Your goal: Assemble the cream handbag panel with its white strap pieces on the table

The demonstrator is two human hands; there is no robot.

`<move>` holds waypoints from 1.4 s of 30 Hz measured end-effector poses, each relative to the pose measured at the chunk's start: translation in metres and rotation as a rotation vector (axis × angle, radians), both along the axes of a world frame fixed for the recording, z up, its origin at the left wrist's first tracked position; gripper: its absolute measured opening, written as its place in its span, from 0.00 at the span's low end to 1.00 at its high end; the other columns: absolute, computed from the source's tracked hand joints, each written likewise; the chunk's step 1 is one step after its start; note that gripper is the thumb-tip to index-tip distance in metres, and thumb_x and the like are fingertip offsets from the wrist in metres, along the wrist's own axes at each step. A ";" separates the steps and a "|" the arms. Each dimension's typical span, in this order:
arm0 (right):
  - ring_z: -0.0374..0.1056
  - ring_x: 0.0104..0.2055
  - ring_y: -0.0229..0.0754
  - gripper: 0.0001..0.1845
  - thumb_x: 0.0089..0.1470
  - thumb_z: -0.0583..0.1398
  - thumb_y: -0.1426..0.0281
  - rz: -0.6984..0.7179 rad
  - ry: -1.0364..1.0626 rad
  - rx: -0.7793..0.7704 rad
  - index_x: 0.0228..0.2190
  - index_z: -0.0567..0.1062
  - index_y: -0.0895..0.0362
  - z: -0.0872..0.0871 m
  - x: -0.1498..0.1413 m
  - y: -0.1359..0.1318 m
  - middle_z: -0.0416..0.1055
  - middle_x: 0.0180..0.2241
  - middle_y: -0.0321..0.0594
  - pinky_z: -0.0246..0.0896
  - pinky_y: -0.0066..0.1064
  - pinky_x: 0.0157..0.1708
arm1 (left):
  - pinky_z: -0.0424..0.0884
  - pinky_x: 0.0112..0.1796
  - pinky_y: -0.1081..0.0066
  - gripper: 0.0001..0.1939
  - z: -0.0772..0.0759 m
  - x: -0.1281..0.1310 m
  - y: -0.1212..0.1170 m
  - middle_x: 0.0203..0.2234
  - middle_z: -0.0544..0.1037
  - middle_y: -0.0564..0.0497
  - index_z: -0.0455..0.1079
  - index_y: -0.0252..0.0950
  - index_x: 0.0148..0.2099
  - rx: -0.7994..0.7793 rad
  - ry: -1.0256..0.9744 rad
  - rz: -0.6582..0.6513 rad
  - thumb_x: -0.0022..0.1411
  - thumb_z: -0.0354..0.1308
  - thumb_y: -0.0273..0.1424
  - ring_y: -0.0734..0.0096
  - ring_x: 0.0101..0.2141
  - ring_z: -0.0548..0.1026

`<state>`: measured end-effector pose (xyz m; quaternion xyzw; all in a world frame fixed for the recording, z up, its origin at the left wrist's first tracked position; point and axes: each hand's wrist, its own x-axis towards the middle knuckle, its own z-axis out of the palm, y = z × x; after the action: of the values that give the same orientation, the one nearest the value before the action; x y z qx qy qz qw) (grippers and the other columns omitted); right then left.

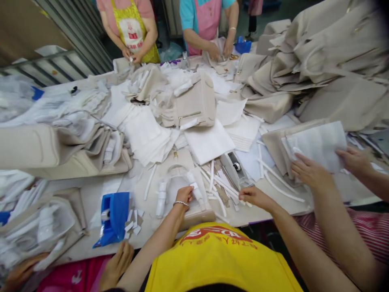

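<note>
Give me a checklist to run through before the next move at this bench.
1. Left hand on the white wrapped strip: ok, touching it.
2. Right hand clear of the white piping strips: cannot tell, its fingertips lie very close to them.
3. Beige bag panel beneath the left hand: ok, lying flat.
4. Blue tape dispenser within reach: ok, just left of the left hand.
5. Co-worker's hands apart from the right hand: ok, a gap shows between them.
</note>
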<state>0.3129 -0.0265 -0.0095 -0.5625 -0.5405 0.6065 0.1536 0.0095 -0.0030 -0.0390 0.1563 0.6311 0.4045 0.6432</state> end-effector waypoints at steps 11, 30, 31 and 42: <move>0.51 0.20 0.30 0.09 0.39 0.57 0.67 0.462 -0.015 0.205 0.19 0.70 0.61 0.007 -0.166 0.099 0.57 0.15 0.29 0.45 0.23 0.20 | 0.47 0.12 0.76 0.13 -0.006 -0.001 -0.002 0.05 0.53 0.60 0.56 0.35 0.14 0.009 0.057 -0.031 0.38 0.58 0.33 0.83 0.09 0.51; 0.50 0.17 0.29 0.07 0.35 0.57 0.69 0.558 -0.262 0.111 0.14 0.69 0.61 -0.013 -0.172 0.111 0.56 0.11 0.29 0.41 0.24 0.17 | 0.54 0.16 0.75 0.17 -0.010 -0.004 -0.004 0.06 0.57 0.59 0.59 0.32 0.16 0.029 -0.087 -0.096 0.35 0.62 0.39 0.81 0.11 0.56; 0.50 0.17 0.29 0.07 0.34 0.57 0.69 0.563 -0.260 0.107 0.14 0.69 0.60 -0.013 -0.173 0.112 0.56 0.11 0.29 0.41 0.24 0.17 | 0.55 0.16 0.75 0.18 -0.009 -0.004 -0.004 0.06 0.58 0.59 0.60 0.32 0.17 0.029 -0.111 -0.089 0.35 0.62 0.41 0.81 0.11 0.56; 0.49 0.15 0.29 0.07 0.35 0.57 0.68 0.526 -0.174 -0.063 0.15 0.68 0.60 -0.003 -0.169 0.112 0.56 0.11 0.28 0.42 0.24 0.16 | 0.53 0.15 0.76 0.19 -0.009 -0.002 -0.004 0.06 0.57 0.58 0.60 0.31 0.16 0.005 -0.086 -0.022 0.33 0.64 0.40 0.81 0.11 0.57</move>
<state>0.1441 0.0852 -0.0124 -0.4572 -0.6601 0.5914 -0.0736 0.0071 -0.0073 -0.0478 0.1473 0.5999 0.4052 0.6739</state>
